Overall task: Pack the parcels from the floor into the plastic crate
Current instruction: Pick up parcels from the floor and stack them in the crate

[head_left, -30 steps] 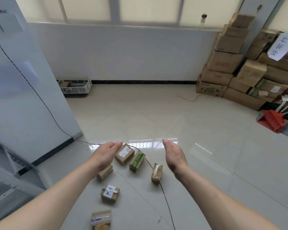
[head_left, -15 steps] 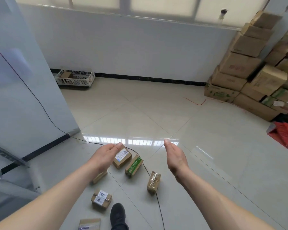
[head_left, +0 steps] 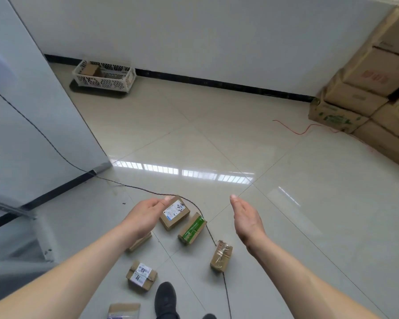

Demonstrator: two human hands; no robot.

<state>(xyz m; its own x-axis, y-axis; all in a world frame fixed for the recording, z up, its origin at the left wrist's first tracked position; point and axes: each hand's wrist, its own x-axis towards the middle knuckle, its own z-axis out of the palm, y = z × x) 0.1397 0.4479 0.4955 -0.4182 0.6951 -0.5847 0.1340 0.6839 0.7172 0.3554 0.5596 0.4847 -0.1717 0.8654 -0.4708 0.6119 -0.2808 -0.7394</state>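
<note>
While both arms reach forward over the tiled floor (head_left: 286, 226), the left hand (head_left: 145, 215) hangs with its fingers loosely bent and empty, its fingertips overlapping the near corner of a parcel with a white label (head_left: 174, 212); whether they touch it cannot be told. The right hand (head_left: 247, 218) is flat and straight-fingered, palm turned toward the left, holding nothing. Between the hands, slightly nearer the person, lies a green-taped parcel (head_left: 192, 229), and below the right hand a tape-wrapped parcel (head_left: 221, 256) sits on a black cable (head_left: 124, 185). Under the left wrist a slim parcel (head_left: 139, 242) is partly hidden, with a barcode-labelled parcel (head_left: 141, 275) closer to the person and another parcel (head_left: 124, 310) at the picture's bottom edge beside a black shoe (head_left: 166, 300). Far beyond the left hand, against the wall, stands the white plastic crate (head_left: 104, 75), holding a box. Well beyond the right hand are stacked cartons (head_left: 366, 88).
</note>
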